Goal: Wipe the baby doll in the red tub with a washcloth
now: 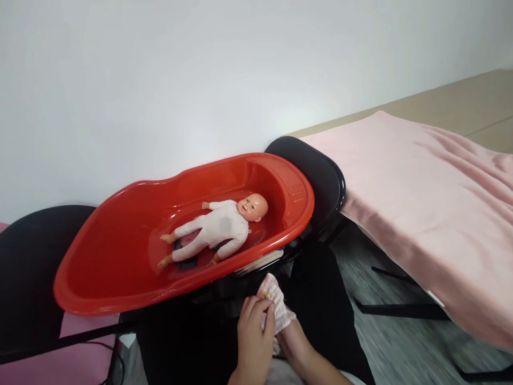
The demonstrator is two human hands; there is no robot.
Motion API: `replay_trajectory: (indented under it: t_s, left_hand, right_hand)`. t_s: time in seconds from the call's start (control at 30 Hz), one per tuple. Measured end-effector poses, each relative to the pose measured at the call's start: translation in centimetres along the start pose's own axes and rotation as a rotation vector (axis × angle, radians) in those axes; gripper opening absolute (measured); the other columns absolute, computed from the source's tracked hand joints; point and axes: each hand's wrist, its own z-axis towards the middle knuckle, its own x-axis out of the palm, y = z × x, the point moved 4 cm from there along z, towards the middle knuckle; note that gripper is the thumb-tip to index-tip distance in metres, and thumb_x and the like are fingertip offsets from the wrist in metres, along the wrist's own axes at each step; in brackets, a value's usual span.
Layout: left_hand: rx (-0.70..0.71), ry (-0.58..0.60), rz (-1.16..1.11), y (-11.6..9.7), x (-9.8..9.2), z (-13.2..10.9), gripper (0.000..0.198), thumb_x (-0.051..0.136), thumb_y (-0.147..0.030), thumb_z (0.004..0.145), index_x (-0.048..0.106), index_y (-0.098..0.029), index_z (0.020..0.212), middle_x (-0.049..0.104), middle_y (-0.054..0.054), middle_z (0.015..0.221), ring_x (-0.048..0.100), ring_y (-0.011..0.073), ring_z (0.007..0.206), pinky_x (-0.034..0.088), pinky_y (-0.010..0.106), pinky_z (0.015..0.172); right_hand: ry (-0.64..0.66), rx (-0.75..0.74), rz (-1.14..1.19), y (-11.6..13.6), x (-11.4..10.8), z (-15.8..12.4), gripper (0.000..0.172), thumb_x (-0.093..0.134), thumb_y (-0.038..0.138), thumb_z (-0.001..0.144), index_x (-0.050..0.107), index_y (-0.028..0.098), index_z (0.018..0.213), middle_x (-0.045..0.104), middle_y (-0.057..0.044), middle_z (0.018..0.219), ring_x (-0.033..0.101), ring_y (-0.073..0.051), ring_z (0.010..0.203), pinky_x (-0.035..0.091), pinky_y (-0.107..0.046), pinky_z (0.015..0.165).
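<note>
Low in the head view, my left hand (pixel 255 330) has its fingers closed on a small white and pink patterned cloth (pixel 278 305). My right hand (pixel 289 332) is covered by this cloth, which wraps round it. Only the wrist and a little of the hand show, and the right fingers are hidden. Both hands are together over my lap, in front of a red baby bathtub (pixel 116 246). Inside the tub a baby doll (pixel 218 227) lies on its back, its head to the right and its feet to the left. Its body is white cloth with a grey patch on the chest.
A black chair (pixel 328 176) stands under the tub's right end, another black chair (pixel 36 262) under its left. Pink cloth (pixel 420 176) covers a surface on the right. A white wall (pixel 180 80) rises behind. A dark cable (pixel 120 358) hangs at lower left.
</note>
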Motion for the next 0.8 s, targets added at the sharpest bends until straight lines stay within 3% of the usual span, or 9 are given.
replay_trajectory:
  t_s: [0.1,0.2,0.27,0.33,0.4,0.53,0.67,0.8]
  left_hand:
    - [-0.11,0.081,-0.051,0.5,1.2,-0.3,0.019,0.06,-0.025,0.09,0.073,-0.022,0.103,0.07,0.01,0.116,0.066,0.0281,0.115,0.052,0.049,0.104]
    - [-0.276,0.073,-0.2,1.7,2.5,-0.7,0.042,0.06,-0.031,0.09,0.065,-0.02,0.13,0.059,0.015,0.144,0.056,0.0299,0.136,0.046,0.048,0.114]
    - [-0.362,0.049,-0.311,2.7,3.3,-0.9,0.044,0.056,-0.037,0.094,0.061,-0.018,0.133,0.063,0.017,0.139,0.06,0.0288,0.131,0.048,0.046,0.112]
    - [-0.437,0.023,-0.378,3.8,3.6,-1.0,0.043,0.057,-0.039,0.092,0.06,-0.016,0.129,0.071,0.015,0.119,0.069,0.0277,0.112,0.053,0.044,0.102]
    - [-0.485,0.001,-0.417,4.8,3.6,-1.1,0.039,0.06,-0.035,0.088,0.062,-0.016,0.121,0.073,0.011,0.104,0.07,0.0255,0.098,0.055,0.041,0.095]
    - [-0.511,0.019,-0.477,6.1,3.4,-1.3,0.035,0.06,-0.027,0.079,0.065,-0.016,0.112,0.072,0.01,0.105,0.07,0.025,0.099,0.053,0.039,0.096]
    - [-0.522,0.065,-0.508,6.5,3.8,-1.7,0.042,0.059,-0.027,0.078,0.063,-0.017,0.118,0.072,0.011,0.11,0.069,0.0255,0.103,0.052,0.04,0.098]
    - [-0.523,0.096,-0.438,6.2,4.2,-1.7,0.042,0.063,-0.023,0.075,0.064,-0.016,0.117,0.07,0.012,0.115,0.068,0.0253,0.105,0.053,0.038,0.095]
  right_hand:
    - [-0.009,0.047,0.01,-0.1,0.3,-0.1,0.052,0.094,0.052,0.055,0.078,0.016,0.089,0.076,-0.007,0.082,0.072,-0.029,0.09,0.056,-0.043,0.09]
    - [-0.007,0.016,0.014,0.5,0.6,-0.3,0.056,0.093,0.056,0.057,0.079,0.02,0.097,0.078,-0.007,0.089,0.072,-0.028,0.095,0.055,-0.04,0.093]
    - [0.024,0.037,0.018,0.7,0.8,-0.5,0.057,0.087,0.066,0.064,0.079,0.021,0.098,0.078,-0.007,0.092,0.072,-0.026,0.096,0.054,-0.039,0.094]
    - [0.096,0.085,0.017,0.6,0.9,-0.7,0.06,0.078,0.074,0.071,0.079,0.021,0.098,0.078,-0.007,0.092,0.072,-0.026,0.097,0.054,-0.038,0.095]
    - [0.184,0.11,-0.024,0.5,0.9,-1.0,0.059,0.08,0.071,0.072,0.079,0.021,0.105,0.078,-0.007,0.095,0.072,-0.025,0.098,0.052,-0.037,0.096]
    - [0.224,0.077,-0.158,0.6,0.4,-1.2,0.06,0.092,0.057,0.064,0.078,0.021,0.111,0.078,-0.006,0.103,0.072,-0.022,0.095,0.05,-0.035,0.095]
    - [0.161,0.075,-0.213,0.6,0.0,-0.8,0.059,0.089,0.062,0.065,0.078,0.02,0.106,0.078,-0.006,0.098,0.07,-0.021,0.088,0.051,-0.035,0.09]
    - [0.117,0.044,-0.193,0.7,-0.3,-0.4,0.061,0.09,0.062,0.062,0.078,0.019,0.105,0.078,-0.007,0.1,0.071,-0.024,0.099,0.049,-0.037,0.098]
